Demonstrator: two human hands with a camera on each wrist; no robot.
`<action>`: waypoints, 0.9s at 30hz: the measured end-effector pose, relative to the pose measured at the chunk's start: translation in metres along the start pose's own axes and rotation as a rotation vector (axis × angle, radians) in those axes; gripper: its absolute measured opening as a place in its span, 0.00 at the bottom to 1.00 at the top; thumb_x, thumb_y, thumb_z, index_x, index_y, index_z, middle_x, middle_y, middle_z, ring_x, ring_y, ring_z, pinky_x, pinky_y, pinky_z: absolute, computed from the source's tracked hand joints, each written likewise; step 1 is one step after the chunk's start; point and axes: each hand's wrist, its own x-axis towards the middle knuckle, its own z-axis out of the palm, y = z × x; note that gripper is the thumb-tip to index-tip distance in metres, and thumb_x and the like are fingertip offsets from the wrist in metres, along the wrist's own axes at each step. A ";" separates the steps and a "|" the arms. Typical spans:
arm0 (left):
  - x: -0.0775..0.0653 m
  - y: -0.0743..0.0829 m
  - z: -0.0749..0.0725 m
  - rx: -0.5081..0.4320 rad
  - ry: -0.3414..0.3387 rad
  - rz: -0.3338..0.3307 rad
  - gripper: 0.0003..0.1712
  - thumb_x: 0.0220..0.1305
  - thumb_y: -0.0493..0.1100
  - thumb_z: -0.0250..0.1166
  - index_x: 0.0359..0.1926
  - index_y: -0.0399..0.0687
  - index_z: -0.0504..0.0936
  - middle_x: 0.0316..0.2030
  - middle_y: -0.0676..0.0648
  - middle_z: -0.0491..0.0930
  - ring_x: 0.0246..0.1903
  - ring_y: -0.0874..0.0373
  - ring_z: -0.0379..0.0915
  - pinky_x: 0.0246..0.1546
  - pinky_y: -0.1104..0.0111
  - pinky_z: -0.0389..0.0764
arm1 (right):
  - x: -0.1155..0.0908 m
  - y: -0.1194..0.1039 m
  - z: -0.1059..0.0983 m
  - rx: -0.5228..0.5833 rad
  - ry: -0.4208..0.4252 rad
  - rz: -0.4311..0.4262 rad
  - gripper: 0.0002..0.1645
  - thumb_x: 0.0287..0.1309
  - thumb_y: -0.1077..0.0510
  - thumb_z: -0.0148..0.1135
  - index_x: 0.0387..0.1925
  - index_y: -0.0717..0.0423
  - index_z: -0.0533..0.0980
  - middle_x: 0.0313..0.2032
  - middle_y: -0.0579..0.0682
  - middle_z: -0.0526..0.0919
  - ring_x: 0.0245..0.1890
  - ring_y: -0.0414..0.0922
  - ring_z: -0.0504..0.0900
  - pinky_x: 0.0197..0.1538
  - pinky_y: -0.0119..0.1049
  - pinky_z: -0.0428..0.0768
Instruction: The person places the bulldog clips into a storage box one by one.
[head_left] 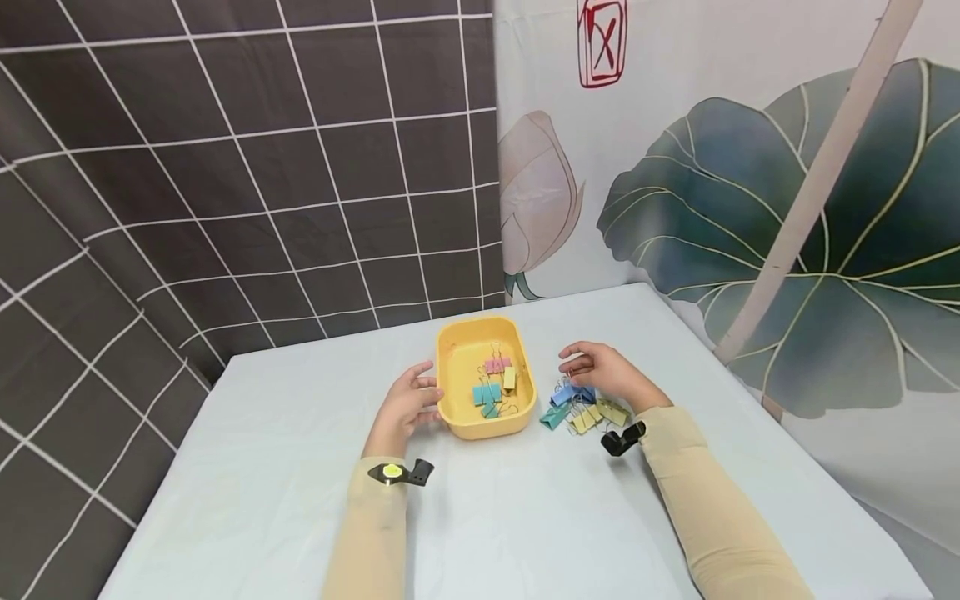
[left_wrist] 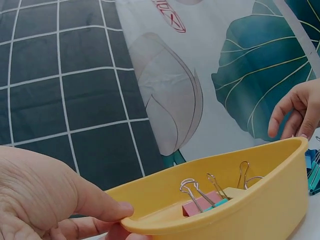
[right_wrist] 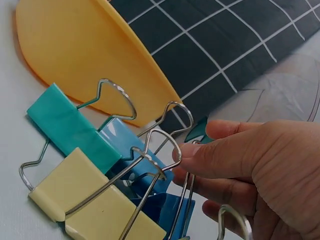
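While the left hand [head_left: 407,400] grips the left rim of a yellow plastic tray with rounded corners [head_left: 487,431], the right hand [head_left: 609,372], just right of it, pinches a wire handle of a dark blue metal binder clip [right_wrist: 165,212] between thumb and fingers. Inside the tray lie a pink binder clip [head_left: 497,366], a yellow binder clip [head_left: 510,378] near and right of that, and two turquoise binder clips [head_left: 487,395] nearest. Teal, lighter blue and pale yellow binder clips [head_left: 585,419] bunch beside the held one on the white surface [head_left: 285,467].
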 end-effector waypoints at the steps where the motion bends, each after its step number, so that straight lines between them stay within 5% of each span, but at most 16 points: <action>1: 0.000 0.000 -0.001 0.001 -0.001 -0.002 0.40 0.63 0.27 0.64 0.74 0.53 0.66 0.56 0.39 0.75 0.43 0.49 0.80 0.32 0.65 0.87 | 0.000 0.000 0.000 -0.001 0.000 0.004 0.24 0.64 0.70 0.63 0.61 0.62 0.73 0.51 0.58 0.85 0.53 0.52 0.84 0.57 0.47 0.83; 27: 0.003 -0.003 -0.002 -0.014 -0.006 -0.026 0.34 0.65 0.30 0.64 0.71 0.48 0.71 0.56 0.40 0.74 0.42 0.52 0.80 0.33 0.66 0.87 | -0.002 0.003 -0.003 -0.034 0.136 0.008 0.28 0.68 0.68 0.59 0.67 0.57 0.69 0.54 0.58 0.84 0.54 0.53 0.83 0.59 0.49 0.81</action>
